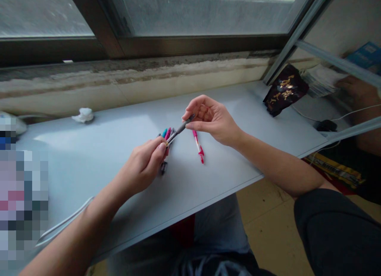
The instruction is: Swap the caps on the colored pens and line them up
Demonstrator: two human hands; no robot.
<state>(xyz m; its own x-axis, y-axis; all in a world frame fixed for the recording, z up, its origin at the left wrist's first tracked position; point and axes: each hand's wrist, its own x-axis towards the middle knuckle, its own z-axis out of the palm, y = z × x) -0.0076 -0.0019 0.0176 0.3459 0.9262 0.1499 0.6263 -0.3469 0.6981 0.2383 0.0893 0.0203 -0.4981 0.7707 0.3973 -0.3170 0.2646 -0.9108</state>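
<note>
A grey and clear pen (178, 131) slants between my hands above the white desk (223, 169). My left hand (145, 161) is closed around its lower end, thumb on top. At the other end, my right hand (208, 119) pinches the dark part between thumb and fingers. Several more pens, with teal and pink (168, 132) ends, show just behind my left fingers; whether they lie on the desk or are held is hidden. A black pen end (163, 168) pokes out below the same hand. On the desk under my right hand lies a pink and clear pen (199, 148).
Crumpled white tissue (83, 115) sits near the wall. A dark packet with gold lettering (285, 89) stands at the back right beside a metal frame (336, 135). Another person's arm (364, 105) is beyond that frame. A white cable (65, 220) runs by my left forearm.
</note>
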